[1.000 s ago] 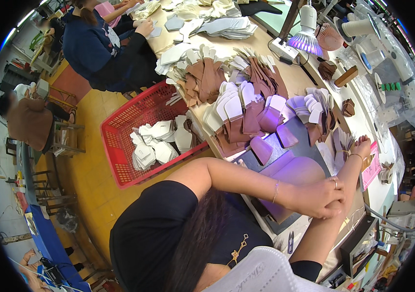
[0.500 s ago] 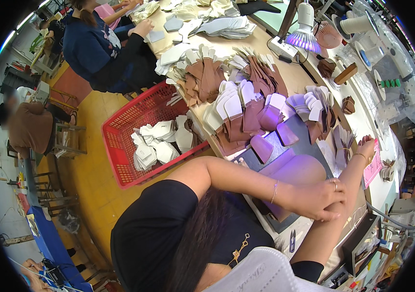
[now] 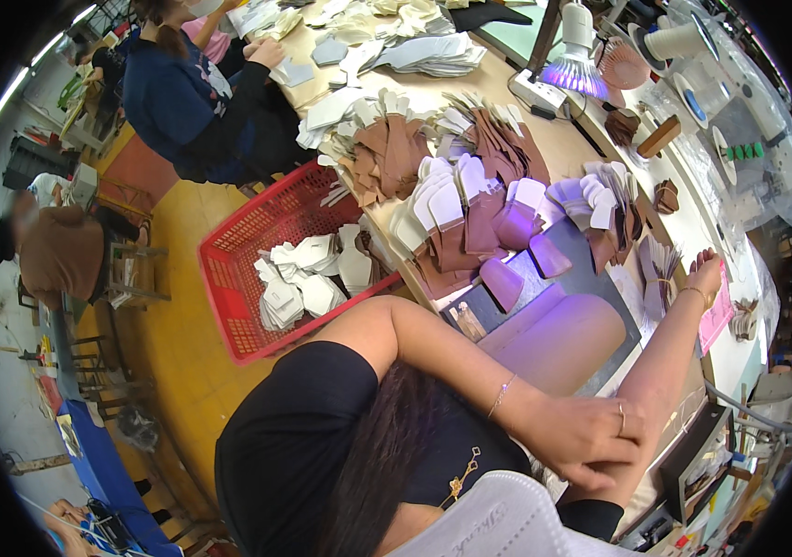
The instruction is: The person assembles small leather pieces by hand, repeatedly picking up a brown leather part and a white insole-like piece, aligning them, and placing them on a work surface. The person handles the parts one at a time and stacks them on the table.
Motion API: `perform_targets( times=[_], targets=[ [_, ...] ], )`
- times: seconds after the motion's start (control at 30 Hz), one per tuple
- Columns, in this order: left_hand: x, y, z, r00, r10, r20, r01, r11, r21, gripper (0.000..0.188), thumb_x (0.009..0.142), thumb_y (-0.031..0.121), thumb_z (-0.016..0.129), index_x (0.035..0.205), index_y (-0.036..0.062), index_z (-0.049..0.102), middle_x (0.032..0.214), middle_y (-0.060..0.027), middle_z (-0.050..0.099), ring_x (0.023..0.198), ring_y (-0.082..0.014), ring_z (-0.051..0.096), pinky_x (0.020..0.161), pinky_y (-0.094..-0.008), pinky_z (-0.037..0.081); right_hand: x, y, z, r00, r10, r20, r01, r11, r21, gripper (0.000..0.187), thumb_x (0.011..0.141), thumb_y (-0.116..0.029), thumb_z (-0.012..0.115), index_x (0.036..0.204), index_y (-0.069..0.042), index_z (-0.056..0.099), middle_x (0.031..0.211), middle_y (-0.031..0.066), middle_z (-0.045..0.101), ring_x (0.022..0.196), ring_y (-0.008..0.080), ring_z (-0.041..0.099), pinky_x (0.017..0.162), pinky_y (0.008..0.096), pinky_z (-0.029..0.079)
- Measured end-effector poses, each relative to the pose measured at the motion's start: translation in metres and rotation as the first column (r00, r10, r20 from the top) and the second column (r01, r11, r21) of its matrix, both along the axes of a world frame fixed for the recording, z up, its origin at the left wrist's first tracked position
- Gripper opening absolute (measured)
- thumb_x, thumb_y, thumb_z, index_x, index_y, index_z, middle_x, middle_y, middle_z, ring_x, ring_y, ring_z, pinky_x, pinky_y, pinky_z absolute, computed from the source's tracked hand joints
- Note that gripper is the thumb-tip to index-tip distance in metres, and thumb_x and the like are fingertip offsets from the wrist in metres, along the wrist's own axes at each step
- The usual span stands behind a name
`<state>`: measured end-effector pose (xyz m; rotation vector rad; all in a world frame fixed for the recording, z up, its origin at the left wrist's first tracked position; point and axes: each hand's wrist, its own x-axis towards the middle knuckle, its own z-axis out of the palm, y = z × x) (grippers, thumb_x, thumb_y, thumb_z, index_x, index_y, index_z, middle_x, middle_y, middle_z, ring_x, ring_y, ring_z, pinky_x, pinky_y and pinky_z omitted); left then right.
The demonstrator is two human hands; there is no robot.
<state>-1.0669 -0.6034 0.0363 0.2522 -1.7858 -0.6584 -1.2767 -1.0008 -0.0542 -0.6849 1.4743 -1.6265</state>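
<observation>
My left hand (image 3: 591, 441) reaches across my body and rests on my right forearm (image 3: 651, 399). Its bent fingers are apart, touching the skin, with no object in them. Farther right, my right hand (image 3: 707, 274) lies beside a pink sheet (image 3: 716, 311) at the table's far side, its fingers loosely curled and nothing visible in them. Between my arms and the stacks is a smooth, rounded tan form (image 3: 558, 339) on a dark board (image 3: 614, 367). Two small brown pieces (image 3: 502, 284) lie beyond it under purplish light.
Stacks of brown and white cut pieces (image 3: 452, 218) cover the table's left side. A red basket (image 3: 229, 320) with pale pieces stands beside it. A lit lamp (image 3: 577, 74) hangs at the back, near thread spools (image 3: 679, 46). A co-worker (image 3: 178, 102) sits at the far left.
My left hand has slid down my right forearm toward the elbow, its fingers more bent. The small snips seen earlier are now hidden. My right hand has barely moved.
</observation>
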Motion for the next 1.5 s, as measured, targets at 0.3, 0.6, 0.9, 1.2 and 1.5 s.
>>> perform_targets(
  times=[0.3,0.6,0.9,1.2,1.5],
  targets=[
    [0.016,-0.071,-0.02,0.974,0.121,0.191,-0.185,0.914,0.362,0.039,0.092,0.032,0.054,0.113,-0.0011,0.056,0.118,-0.0175,0.055,0.114,-0.0312,0.051,0.099,-0.039,0.039,0.011,0.003,0.001,0.998,-0.036,-0.047,0.03,0.992,-0.123,0.022,0.082,-0.024,0.053,0.072,-0.007,0.062,0.063,0.0058,0.058,0.054,0.0173,0.053,0.049,0.0325,0.039],
    [0.011,-0.1,-0.003,0.977,-0.085,0.194,0.003,0.92,0.392,0.064,0.1,0.047,0.03,0.143,-0.0001,0.034,0.155,-0.0191,0.019,0.145,-0.0325,0.01,0.116,-0.0418,0.013,0.061,0.003,0.04,0.987,-0.131,-0.089,0.121,0.986,-0.111,0.022,0.071,-0.018,0.055,0.067,0.002,0.064,0.059,0.0132,0.061,0.05,0.0218,0.056,0.05,0.0361,0.042],
    [0.003,-0.013,0.026,0.834,-0.059,0.548,-0.014,0.992,0.127,0.116,0.075,0.08,0.046,0.149,-0.0014,0.009,0.152,-0.033,-0.008,0.14,-0.0513,-0.01,0.112,-0.0584,0.003,0.028,-0.009,0.055,0.958,-0.132,-0.254,0.091,0.982,-0.166,0.025,0.076,-0.023,0.055,0.072,-0.002,0.067,0.062,0.0115,0.063,0.055,0.0217,0.061,0.055,0.0337,0.046],
    [0.026,-0.014,0.037,-0.086,-0.99,0.114,0.868,-0.018,0.496,0.088,0.087,0.063,0.045,0.147,0.0013,0.028,0.15,-0.0292,0.019,0.14,-0.0414,0.021,0.112,-0.0478,0.022,-0.09,0.051,0.116,0.802,-0.104,-0.588,-0.069,0.962,-0.265,0.026,0.085,-0.028,0.057,0.089,-0.003,0.065,0.077,0.009,0.065,0.063,0.0179,0.064,0.054,0.0305,0.048],
    [0.003,-0.055,0.03,0.562,-0.471,0.68,0.227,0.878,0.42,0.066,0.08,0.033,0.072,0.135,0.0071,0.049,0.144,-0.0164,0.042,0.135,-0.035,0.036,0.11,-0.0434,0.029,-0.2,0.09,0.097,0.902,-0.281,-0.329,0.149,0.916,-0.373,0.019,0.085,-0.018,0.057,0.089,0.0,0.063,0.073,0.0088,0.063,0.056,0.0164,0.06,0.046,0.0279,0.045]
  ],
)
